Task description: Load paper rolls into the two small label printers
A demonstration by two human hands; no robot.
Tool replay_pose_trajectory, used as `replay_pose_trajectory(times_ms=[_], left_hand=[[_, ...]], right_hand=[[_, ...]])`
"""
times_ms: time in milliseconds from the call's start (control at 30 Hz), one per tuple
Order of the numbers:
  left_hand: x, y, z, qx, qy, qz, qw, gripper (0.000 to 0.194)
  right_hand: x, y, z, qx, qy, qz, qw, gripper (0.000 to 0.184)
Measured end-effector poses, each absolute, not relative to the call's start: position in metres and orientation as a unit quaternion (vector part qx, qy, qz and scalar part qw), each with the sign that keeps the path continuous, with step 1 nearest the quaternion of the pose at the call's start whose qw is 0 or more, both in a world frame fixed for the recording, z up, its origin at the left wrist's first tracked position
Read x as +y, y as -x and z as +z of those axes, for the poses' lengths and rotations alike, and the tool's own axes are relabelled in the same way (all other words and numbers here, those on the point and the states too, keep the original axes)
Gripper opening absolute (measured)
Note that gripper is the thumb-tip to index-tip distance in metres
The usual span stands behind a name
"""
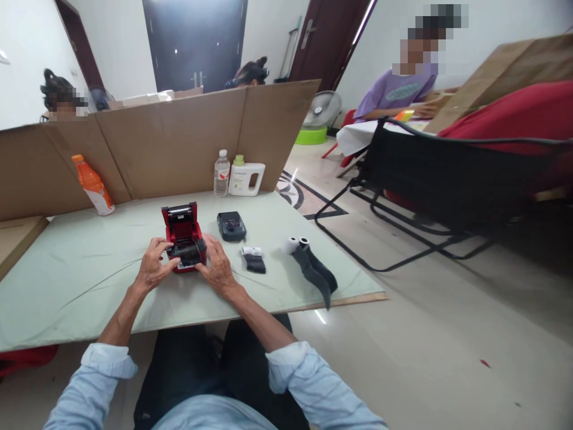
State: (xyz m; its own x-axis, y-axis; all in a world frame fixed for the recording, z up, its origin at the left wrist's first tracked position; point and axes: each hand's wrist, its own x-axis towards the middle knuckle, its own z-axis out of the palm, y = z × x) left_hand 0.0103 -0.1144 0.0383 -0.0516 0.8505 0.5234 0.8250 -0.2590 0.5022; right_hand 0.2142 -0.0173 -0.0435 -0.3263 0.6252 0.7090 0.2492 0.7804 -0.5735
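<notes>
A small red printer (200, 230) sits on the table in front of me with its lid tipped up and back. Across its opening lies a dark roll of black ribbon or paper (190, 253). My left hand (154, 263) is closed on the printer's left side, thumb and fingers at the roll's left end. Around the right side curls my right hand (217, 266), its thumb at the front corner. Whether the fingers press on the roll or only on the casing is hard to make out. Right of the printer are a black boxy device (231, 226) and a small white roll with a black strip (253, 260).
Two rolls with long black strips (313, 269) lie at the table's right, one overhanging the edge. An orange bottle (93, 185), a water bottle (221, 174) and a white jug (245, 179) stand before a cardboard screen (179, 140). A folding chair (412, 179) is at right; other people sit beyond.
</notes>
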Motion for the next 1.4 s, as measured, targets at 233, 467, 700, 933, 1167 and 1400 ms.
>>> replay_pose_trajectory(times_ms=[233, 467, 700, 933, 1167, 1400], left_hand=[[-0.086, 0.007, 0.057, 0.585, -0.718, 0.372, 0.056, 0.03], [-0.045, 0.031, 0.061, 0.615, -0.664, 0.416, 0.092, 0.054], [-0.051, 0.01, 0.061, 0.595, -0.688, 0.38, 0.168, 0.047], [-0.038, 0.001, 0.08, 0.644, -0.641, 0.363, 0.207, 0.038], [-0.037, -0.013, 0.101, 0.583, -0.669, 0.409, 0.213, 0.039], [-0.026, -0.071, 0.13, 0.567, -0.737, 0.335, 0.152, 0.029]], right_hand=[[0.002, -0.212, 0.003, -0.839, 0.227, 0.16, 0.469, 0.042], [0.033, -0.203, 0.028, -0.848, 0.238, 0.226, 0.417, 0.023], [0.043, -0.203, 0.053, -0.842, 0.239, 0.296, 0.382, 0.02], [0.046, -0.191, 0.101, -0.85, 0.2, 0.281, 0.399, 0.018], [0.026, -0.217, 0.111, -0.759, 0.165, 0.346, 0.526, 0.02], [0.014, -0.301, 0.09, -0.665, 0.222, 0.399, 0.591, 0.034]])
